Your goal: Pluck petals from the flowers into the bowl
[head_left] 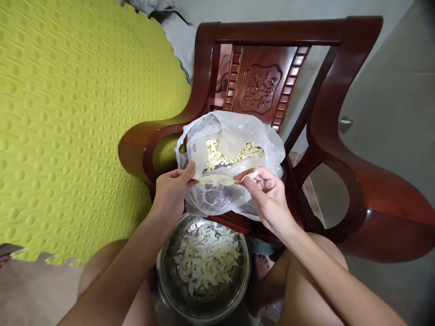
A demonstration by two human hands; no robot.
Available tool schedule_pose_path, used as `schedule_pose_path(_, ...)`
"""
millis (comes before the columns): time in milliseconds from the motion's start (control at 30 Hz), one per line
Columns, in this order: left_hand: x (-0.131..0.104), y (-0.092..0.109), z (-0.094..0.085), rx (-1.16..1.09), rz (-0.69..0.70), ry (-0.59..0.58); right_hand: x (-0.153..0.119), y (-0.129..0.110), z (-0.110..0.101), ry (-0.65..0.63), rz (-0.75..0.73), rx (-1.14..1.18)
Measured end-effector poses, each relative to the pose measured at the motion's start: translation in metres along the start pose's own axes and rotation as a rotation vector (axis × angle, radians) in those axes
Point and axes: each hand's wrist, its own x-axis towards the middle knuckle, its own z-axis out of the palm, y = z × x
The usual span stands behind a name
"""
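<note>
My left hand [175, 188] and my right hand [268, 194] are closed, thumbs against fingers, on the near rim of a white translucent plastic bag [234, 124]. Between them the pinched edge stretches into a narrow, yellowish strip. Inside the bag, small pale-yellow and white flower pieces [217, 156] show through its wide mouth. The bag rests on the seat of a dark red wooden chair [278, 31]. Below my hands, a round metal bowl [246, 290] sits between my legs, holding a heap of white flowers or petals [207, 258].
A yellow textured foam mat [74, 113] rises at the left, beside one chair armrest [136, 145]. The other armrest [390, 217] curves round on the right. Pale floor or wall surfaces lie beyond the chair.
</note>
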Motion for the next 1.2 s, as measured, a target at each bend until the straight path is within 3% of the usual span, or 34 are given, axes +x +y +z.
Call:
schedule_pose_path(100,0.018,0.010,-0.009,-0.029,0.040,0.213,-0.005,-0.009,-0.001,0.210,-0.187,-0.068)
schedule_pose_path(167,0.026,0.017,-0.015,0.001,0.071,0.290,-0.005,-0.012,-0.004,0.262,-0.237,-0.123)
schedule_pose_path(233,0.029,0.021,-0.018,0.085,0.088,0.235,-0.004,-0.009,-0.008,0.206,-0.144,-0.155)
schedule_pose_path(367,0.017,0.017,-0.014,0.267,0.040,-0.009,-0.002,0.004,-0.009,0.040,0.141,-0.100)
schedule_pose_path(500,0.004,0.014,-0.005,0.446,0.082,-0.173,-0.005,0.007,-0.006,0.016,0.220,-0.076)
schedule_pose_path(600,0.000,0.016,0.000,0.464,0.112,-0.223,-0.008,0.009,-0.005,-0.120,0.293,-0.156)
schedule_pose_path(700,-0.003,0.016,0.003,0.437,0.071,-0.244,-0.008,0.014,-0.004,-0.257,0.285,-0.364)
schedule_pose_path(833,-0.005,0.011,0.003,0.423,0.032,-0.247,-0.006,0.015,-0.002,-0.301,0.237,-0.504)
schedule_pose_path(1000,-0.010,0.010,0.002,0.383,-0.058,-0.386,-0.003,0.008,-0.001,-0.389,0.236,-0.398)
schedule_pose_path(1100,-0.014,0.012,0.003,0.353,-0.059,-0.399,0.000,0.006,-0.003,-0.454,0.224,-0.270)
schedule_pose_path(1200,-0.016,0.014,0.004,0.363,0.003,-0.357,0.004,0.008,-0.006,-0.354,0.205,-0.128)
